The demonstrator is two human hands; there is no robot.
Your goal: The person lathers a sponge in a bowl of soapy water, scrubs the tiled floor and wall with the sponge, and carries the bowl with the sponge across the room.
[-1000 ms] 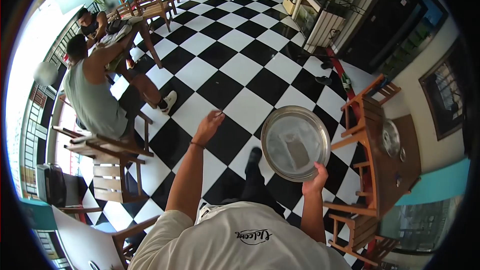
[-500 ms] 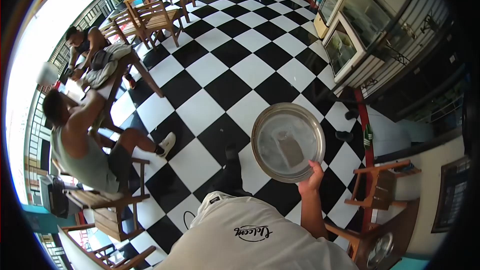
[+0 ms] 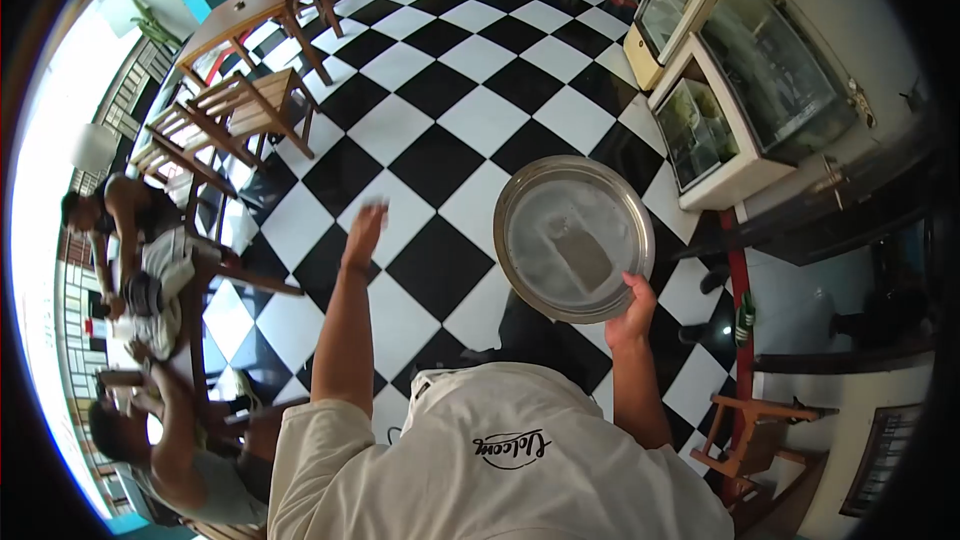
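Note:
My right hand (image 3: 630, 315) grips the near right rim of a round metal tray (image 3: 520, 275), with the thumb on top and the other fingers hidden beneath. The tray is held out in front of me above the tiled floor. A grey oblong patch shows on its shiny face; I cannot tell whether it is a mark, a reflection or a flat thing. My left hand (image 3: 368, 232) is stretched forward, to the left of the tray and apart from it. Its fingers are slightly blurred but look extended, with nothing visible in them.
A wooden table (image 3: 245, 10) and chairs (image 3: 250, 105) stand ahead on the left. Two people (image 3: 190, 475) sit at a table nearer on the left. Glass tanks (image 3: 765, 65) line the right wall, and a wooden chair (image 3: 755, 435) stands at the lower right. Black and white tiles (image 3: 440, 265) cover the floor.
My left hand and arm have come into view. The seated people have shifted lower left and the tanks appear nearer, as my view moved forward. The tray stays in my right hand.

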